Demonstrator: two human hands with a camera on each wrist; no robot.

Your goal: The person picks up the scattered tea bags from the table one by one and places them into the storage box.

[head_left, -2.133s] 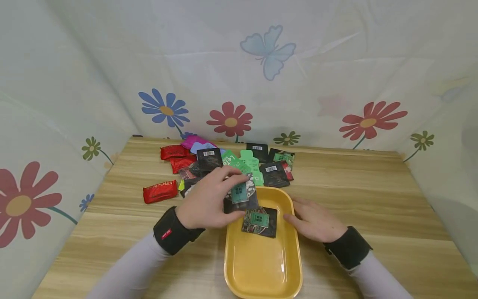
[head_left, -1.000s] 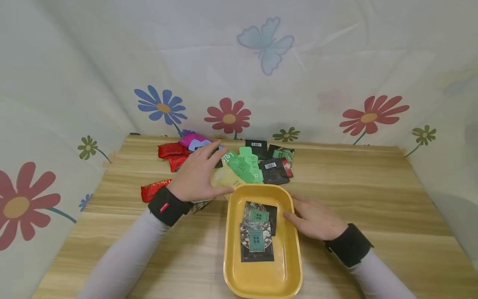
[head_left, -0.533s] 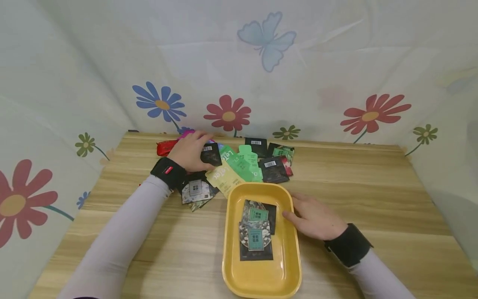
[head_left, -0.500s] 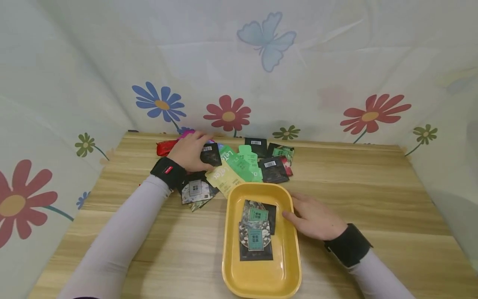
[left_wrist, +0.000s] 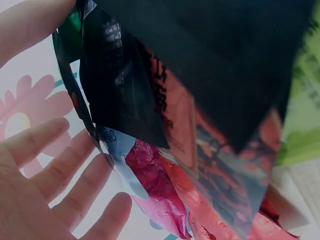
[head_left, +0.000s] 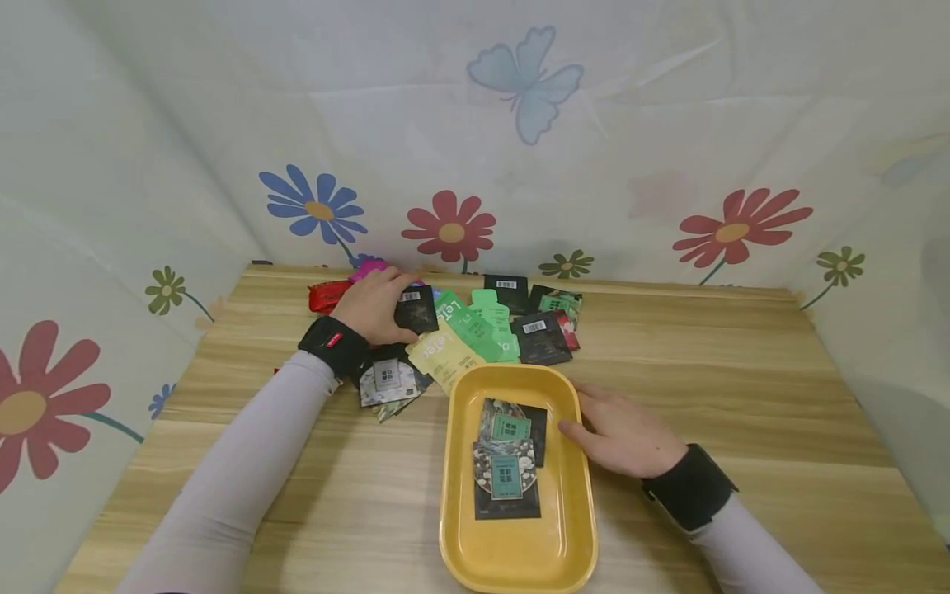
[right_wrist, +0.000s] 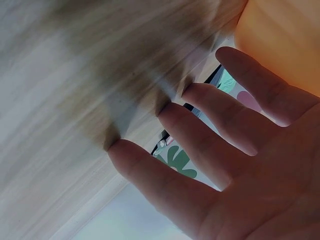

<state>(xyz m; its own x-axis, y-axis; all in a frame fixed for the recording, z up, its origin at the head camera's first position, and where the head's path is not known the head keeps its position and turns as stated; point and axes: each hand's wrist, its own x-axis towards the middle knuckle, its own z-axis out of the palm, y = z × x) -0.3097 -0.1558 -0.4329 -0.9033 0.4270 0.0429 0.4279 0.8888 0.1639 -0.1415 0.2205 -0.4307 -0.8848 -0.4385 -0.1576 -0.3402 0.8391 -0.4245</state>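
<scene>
Hands found well apart. Left hand (head_left: 374,307) is over the pile (head_left: 471,330), thumb at the near edge and fingers toward the far edge of a black packet (head_left: 420,313); whether that packet is firmly pinched cannot be told from either view. Right hand (head_left: 625,431) lies at the tray (head_left: 512,553), thumb over its side rim, fingers extended to the counter (head_left: 705,355), nothing gripped. Inside the tray are 2 packets (head_left: 506,478), the nearer overlapping the farther.

Risks, as judged: the black packet sits close among others, so a hasty lift could drag neighbours along – overlapping, glossy wrappers being the likely cause. A weak hold at the edges could let it slip before it clears the pile. The yellow packet (head_left: 447,356) reaches close to the tray's far left corner – a nudge could push it under the rim. Should the right thumb lose contact, a bump could slide the tray.
</scene>
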